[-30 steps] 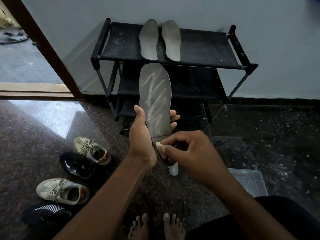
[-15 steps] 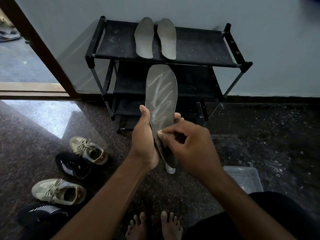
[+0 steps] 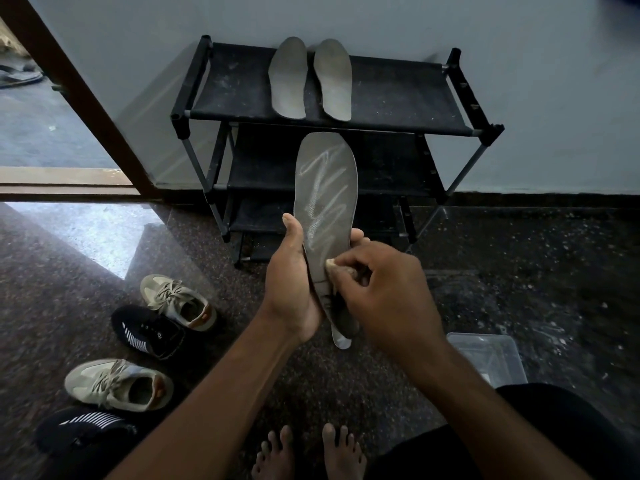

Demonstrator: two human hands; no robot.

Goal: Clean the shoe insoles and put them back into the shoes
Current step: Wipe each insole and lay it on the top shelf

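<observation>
Fingers (image 3: 360, 259) of R hand (image 3: 391, 292) pinch wipe (image 3: 331, 267), moved up from heel to mid insole (image 3: 327, 188); L hand (image 3: 291, 289) grips it upright by rack (image 3: 398, 95). Scrub still ongoing; shoes (image 3: 180, 303) wait on floor.

Both forearms are bare all the way to the left hand (image 3: 294, 289) and the right hand (image 3: 388, 292). The feet (image 3: 277, 455) are bare too, toes showing. A plain black garment (image 3: 536, 427), with no visible markings, covers the right leg.
</observation>
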